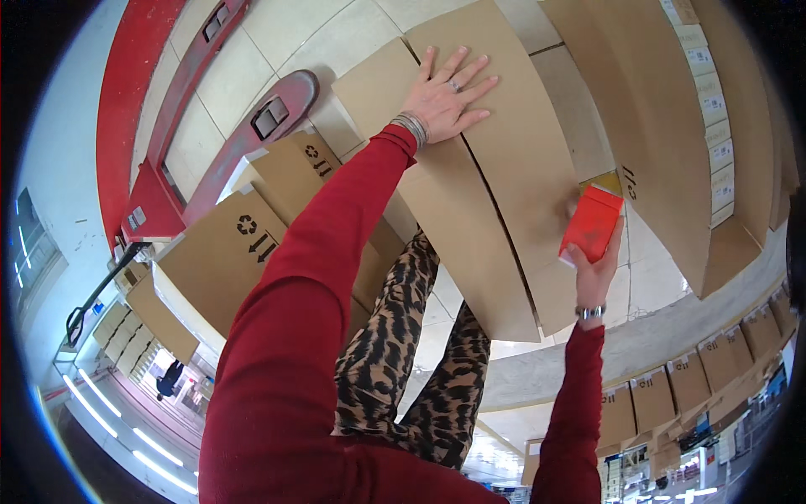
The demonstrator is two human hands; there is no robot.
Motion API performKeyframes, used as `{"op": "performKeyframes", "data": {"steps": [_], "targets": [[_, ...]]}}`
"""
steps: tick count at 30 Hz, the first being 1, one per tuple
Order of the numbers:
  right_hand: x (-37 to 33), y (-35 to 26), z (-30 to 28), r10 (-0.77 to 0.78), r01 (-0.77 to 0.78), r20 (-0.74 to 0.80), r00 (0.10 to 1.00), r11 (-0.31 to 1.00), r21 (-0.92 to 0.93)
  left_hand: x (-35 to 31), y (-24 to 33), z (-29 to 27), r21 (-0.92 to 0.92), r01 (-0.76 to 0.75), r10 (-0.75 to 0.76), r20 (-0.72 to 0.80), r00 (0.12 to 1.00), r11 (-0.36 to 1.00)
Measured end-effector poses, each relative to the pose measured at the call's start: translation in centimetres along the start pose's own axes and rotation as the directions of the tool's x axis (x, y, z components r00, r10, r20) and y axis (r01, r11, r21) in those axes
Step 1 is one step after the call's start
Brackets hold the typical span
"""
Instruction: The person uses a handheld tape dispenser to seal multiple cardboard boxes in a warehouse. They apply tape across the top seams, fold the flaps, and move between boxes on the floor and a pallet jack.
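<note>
The box [520, 176] is brown; the handheld item [594, 223], orange-red; sleeves [311, 244], dark red; trousers [388, 332], leopard-print.

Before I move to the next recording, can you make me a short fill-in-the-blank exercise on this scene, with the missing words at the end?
1. The left hand rests palm-down on brown ____.
2. The orange-red object is held in the ____ hand.
3. The trousers carry a ____ print.
4. Both sleeves are dark ____.

Missing words: cardboard; right; leopard; red.
</note>
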State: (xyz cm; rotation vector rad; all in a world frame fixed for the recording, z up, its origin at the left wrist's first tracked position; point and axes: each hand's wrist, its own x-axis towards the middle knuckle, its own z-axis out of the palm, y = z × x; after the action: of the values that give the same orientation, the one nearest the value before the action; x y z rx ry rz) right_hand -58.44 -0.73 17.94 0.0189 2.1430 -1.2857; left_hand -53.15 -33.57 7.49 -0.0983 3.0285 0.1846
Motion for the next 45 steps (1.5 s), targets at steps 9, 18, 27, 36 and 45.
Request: {"op": "performKeyframes", "data": {"steps": [9,18,27,36,45], "targets": [[-0.5,3.2,9.6,0.154,-0.304,0.396,0.905,0.885,0.352,0.8,-0.1,1.6,0.037,-0.038,0.039,-0.038,0.998,0.999],[-1.6,5.9,8.8,-0.049,-0.082,0.38,0.924,0.943,0.323,-0.6,2.5,-2.3,-0.757,0.654,0.232,0.633,0.738,-0.014],[-0.9,5.1,8.2,-0.085,-0.013,0.437,0.895,0.976,0.217,-0.2,3.5,-1.0,-0.556,0.825,0.318,0.805,0.501,0.107],[-1.3,-1.3,8.3,-0.014,-0.115,0.455,0.89,0.96,0.255,0.9,-8.6,-6.9,-0.653,0.571,-0.336,0.462,0.821,0.497],[5.9,-4.1,16.0,-0.017,-0.012,0.293,0.956,0.995,0.098,7.3,-15.4,-2.9,-0.346,0.414,-0.406,0.099,0.908,0.842]]}}
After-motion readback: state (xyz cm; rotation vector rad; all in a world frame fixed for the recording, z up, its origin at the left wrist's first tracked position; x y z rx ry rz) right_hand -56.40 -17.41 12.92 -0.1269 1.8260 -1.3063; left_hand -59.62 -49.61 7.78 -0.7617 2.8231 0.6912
